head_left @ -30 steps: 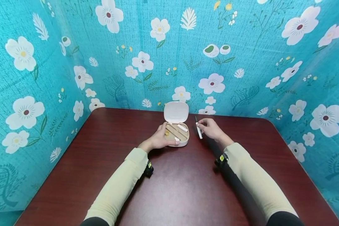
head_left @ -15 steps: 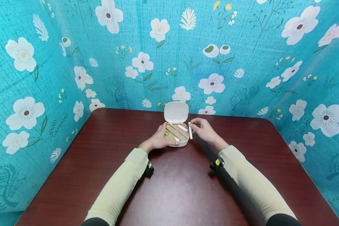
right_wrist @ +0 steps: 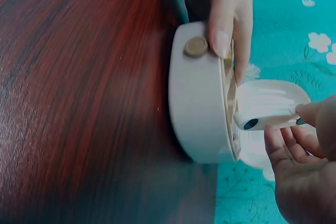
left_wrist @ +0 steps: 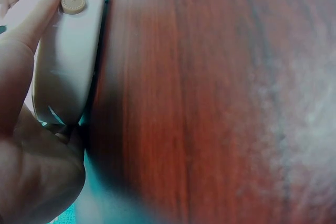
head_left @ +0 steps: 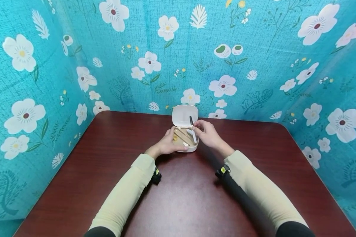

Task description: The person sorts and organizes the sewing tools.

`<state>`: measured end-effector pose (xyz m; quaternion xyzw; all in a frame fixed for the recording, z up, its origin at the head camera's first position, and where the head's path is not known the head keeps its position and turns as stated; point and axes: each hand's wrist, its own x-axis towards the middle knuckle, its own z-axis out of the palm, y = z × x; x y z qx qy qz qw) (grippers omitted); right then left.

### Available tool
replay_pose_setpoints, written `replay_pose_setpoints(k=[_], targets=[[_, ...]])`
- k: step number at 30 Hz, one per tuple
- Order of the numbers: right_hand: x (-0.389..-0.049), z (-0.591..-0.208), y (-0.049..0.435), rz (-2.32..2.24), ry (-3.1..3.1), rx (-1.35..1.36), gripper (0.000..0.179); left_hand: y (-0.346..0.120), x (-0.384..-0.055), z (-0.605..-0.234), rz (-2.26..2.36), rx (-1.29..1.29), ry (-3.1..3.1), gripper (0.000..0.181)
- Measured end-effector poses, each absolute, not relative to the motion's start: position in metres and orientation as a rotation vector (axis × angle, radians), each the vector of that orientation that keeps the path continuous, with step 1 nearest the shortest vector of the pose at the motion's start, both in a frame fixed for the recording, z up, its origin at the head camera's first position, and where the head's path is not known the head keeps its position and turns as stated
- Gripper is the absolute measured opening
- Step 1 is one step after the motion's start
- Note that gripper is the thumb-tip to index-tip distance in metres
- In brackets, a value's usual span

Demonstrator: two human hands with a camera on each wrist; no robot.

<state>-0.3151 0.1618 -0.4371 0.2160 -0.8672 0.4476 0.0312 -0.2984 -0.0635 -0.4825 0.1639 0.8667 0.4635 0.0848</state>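
A small white box [head_left: 191, 149] stands at the back of the table, its lid [head_left: 181, 114] raised. My left hand [head_left: 165, 144] grips its left side, thumb over the front rim near a round tan button [right_wrist: 196, 46]. My right hand [head_left: 208, 134] pinches a slim pen-like stick [head_left: 194, 135], white below and black at the top. The stick leans over the right part of the beige insert, its lower white end [right_wrist: 247, 121] close to the rim. Inside lie a yellow ring-shaped piece [head_left: 175, 138] and a small white piece [head_left: 185, 144]. A white piece at right is partly hidden by the stick.
The dark red wooden table [head_left: 178, 197] extends in front of the box and to both sides. A blue flowered curtain [head_left: 166, 85] hangs close behind the table's back edge and along both sides.
My right hand has moved left with the stick, from beside the box to over its right part. My left hand keeps its grip on the box.
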Motion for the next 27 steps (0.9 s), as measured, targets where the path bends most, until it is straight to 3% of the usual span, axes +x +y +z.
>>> replay_pose_setpoints(k=[27], targets=[[-0.310, -0.444, 0.128, 0.802, -2.786, 0.771, 0.012, -0.064, -0.298, -0.482, 1.314, 0.495, 2.612, 0.104]])
